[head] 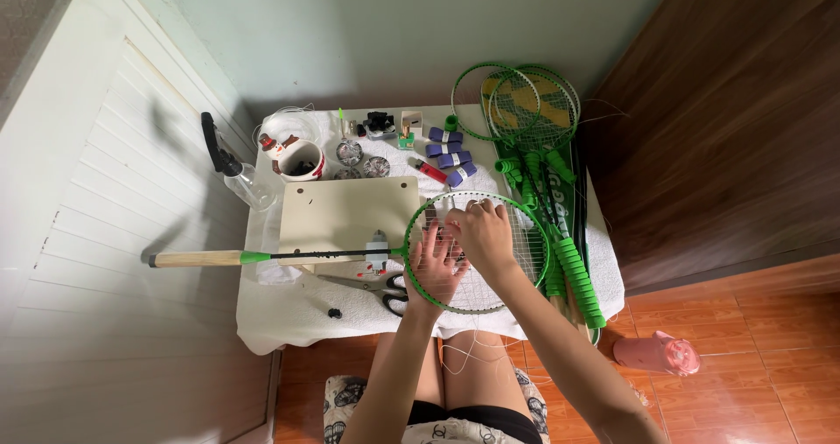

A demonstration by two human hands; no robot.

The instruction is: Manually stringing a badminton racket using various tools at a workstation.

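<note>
at the far left edge of the cloth-covered table (289, 321) stands a clear spray bottle (238, 174) with a black trigger, and just right of it a white and red mug (302, 160). the wooden handle of my green racket (477, 250) sticks out past the table's left edge, its thin dark shaft running right across a beige board (346, 212) and through a small clamp (377, 251) fixed at the board's near edge. scissors (376, 288) with black handles lie just in front of the shaft, near my left wrist.

my left hand (435, 267) lies flat and spread on the strings inside the green hoop, fingers open, pressing rather than gripping. my right hand (479, 232) sits just beside it, farther in on the same string bed, fingers curled down at the strings; whether they pinch a string i cannot tell. loose string trails from the hoop over the table edge toward my knees.

behind the hoop lie a red lighter (430, 170) and purple grip rolls (448, 153). to the right, a stack of other green rackets (525, 111) crowds the table's right side, their green handles (573, 273) running alongside my right forearm. a pink bottle (656, 354) lies on the floor, well apart.
</note>
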